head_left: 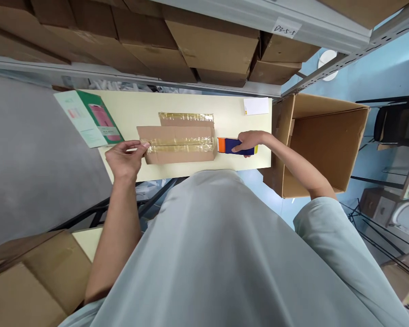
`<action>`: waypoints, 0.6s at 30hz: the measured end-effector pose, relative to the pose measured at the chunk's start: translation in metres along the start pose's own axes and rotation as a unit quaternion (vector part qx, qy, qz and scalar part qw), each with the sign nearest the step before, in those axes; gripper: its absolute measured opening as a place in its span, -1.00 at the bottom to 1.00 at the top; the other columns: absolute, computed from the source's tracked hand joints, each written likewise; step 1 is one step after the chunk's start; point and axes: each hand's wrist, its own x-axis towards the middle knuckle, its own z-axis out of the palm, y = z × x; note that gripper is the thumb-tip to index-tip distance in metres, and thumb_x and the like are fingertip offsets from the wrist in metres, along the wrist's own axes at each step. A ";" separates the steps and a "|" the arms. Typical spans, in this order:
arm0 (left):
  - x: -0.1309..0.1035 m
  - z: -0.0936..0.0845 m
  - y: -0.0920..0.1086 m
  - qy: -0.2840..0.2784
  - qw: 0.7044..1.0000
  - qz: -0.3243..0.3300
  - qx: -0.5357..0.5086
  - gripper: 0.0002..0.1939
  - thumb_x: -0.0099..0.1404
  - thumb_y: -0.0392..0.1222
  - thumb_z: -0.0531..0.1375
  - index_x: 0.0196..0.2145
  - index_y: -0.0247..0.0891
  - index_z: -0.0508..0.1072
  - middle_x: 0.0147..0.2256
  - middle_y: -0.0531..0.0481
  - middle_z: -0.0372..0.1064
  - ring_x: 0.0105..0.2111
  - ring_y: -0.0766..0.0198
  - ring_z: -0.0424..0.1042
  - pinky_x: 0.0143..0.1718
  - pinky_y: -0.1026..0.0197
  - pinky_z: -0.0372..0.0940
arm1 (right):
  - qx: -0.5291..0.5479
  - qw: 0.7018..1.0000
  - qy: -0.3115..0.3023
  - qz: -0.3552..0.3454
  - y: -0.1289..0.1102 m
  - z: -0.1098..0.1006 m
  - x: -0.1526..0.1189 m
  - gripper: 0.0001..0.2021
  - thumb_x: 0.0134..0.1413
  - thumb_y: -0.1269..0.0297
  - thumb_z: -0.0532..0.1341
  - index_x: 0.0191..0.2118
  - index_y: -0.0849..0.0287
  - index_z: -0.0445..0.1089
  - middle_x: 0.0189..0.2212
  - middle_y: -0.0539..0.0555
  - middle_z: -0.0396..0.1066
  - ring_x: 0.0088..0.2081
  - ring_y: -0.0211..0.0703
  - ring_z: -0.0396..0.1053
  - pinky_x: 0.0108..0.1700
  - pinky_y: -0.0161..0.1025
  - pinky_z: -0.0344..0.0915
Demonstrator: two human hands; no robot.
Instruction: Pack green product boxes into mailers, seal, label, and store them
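Observation:
On the pale table a brown cardboard box (180, 156) lies lengthwise, with shiny tape strips along its top and a taped flap raised at the back. My left hand (125, 159) pinches the box's left end between thumb and fingers. In my right hand (251, 140) is a small dark blue box (231, 146) with an orange end and a yellow end. The orange end points left, close to the cardboard box's right end. Whether the two boxes touch I cannot tell.
A green and white box with a pink picture (102, 119) stands at the table's (129, 106) left end. White cards (256, 106) lie at its back right corner. A large open carton (322, 145) stands to the right. Overhead, a metal shelf (225, 88) holds several cartons.

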 end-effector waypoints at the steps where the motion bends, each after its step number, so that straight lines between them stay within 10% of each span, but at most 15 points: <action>1: -0.001 0.001 0.001 0.004 1.000 -0.001 0.007 -0.80 0.24 -0.35 0.48 -0.18 -0.38 0.62 -0.37 0.11 0.51 -0.44 0.41 0.39 -0.30 0.34 0.42 | -0.003 1.000 0.004 -0.003 0.002 0.001 0.001 -0.46 0.23 -0.26 0.52 -0.23 0.23 0.59 -0.44 0.12 0.65 -0.29 0.03 0.68 -0.24 -0.20 0.46; 18: -0.015 0.007 0.013 -0.013 1.000 -0.009 -0.007 -0.82 0.22 -0.36 0.44 -0.23 -0.34 0.57 -0.38 0.12 0.49 -0.41 0.39 0.45 -0.19 0.25 0.58 | 0.079 0.996 -0.015 -0.050 0.045 -0.006 -0.010 -0.40 0.08 -0.25 0.62 -0.14 0.21 0.55 -0.35 0.09 0.68 -0.32 -0.10 0.64 -0.20 -0.23 0.49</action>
